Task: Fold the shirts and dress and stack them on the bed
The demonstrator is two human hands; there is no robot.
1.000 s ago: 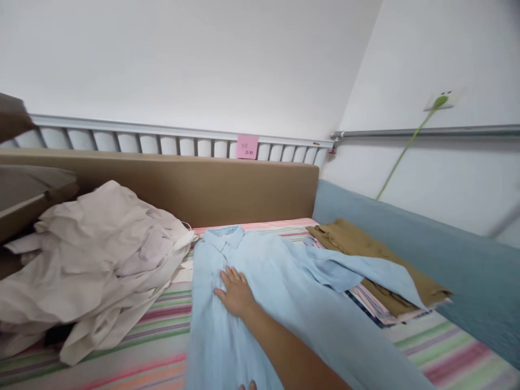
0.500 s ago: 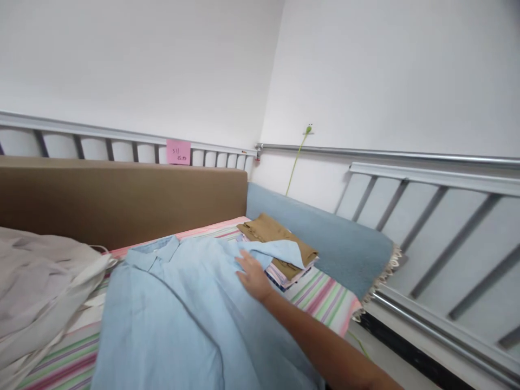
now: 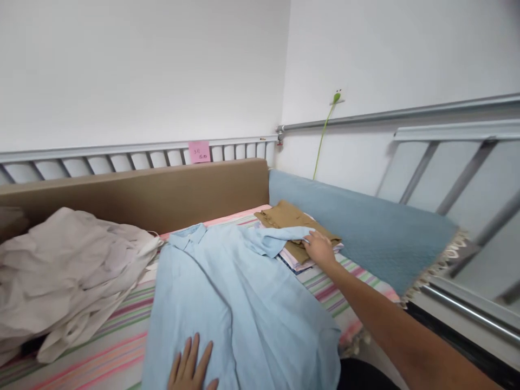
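A light blue collared shirt (image 3: pixel 244 281) lies spread out on the striped bed sheet (image 3: pixel 122 330), its collar toward the back. My left hand (image 3: pixel 190 368) rests flat on the shirt's lower front, fingers spread. At the far right, my right hand (image 3: pixel 320 247) has its fingers closed on the end of the sleeve, which stretches across a stack of folded clothes. On top of that stack is a brown folded garment (image 3: pixel 284 215), partly covered by the sleeve. Lighter and dark checked folds show beneath it.
A rumpled heap of pale greyish clothes (image 3: pixel 77 265) lies at the left. Behind stands a brown padded board (image 3: pixel 195 192), and a blue fringed cover (image 3: pixel 349 216) borders the right side. A pink note (image 3: pixel 199 151) hangs on the white radiator; a green cable (image 3: pixel 323 141) runs down the wall.
My right hand has moved outward from the shirt's shoulder area to the sleeve end, and the sleeve is now straighter. My left hand has come into view on the shirt. The view has shifted left.
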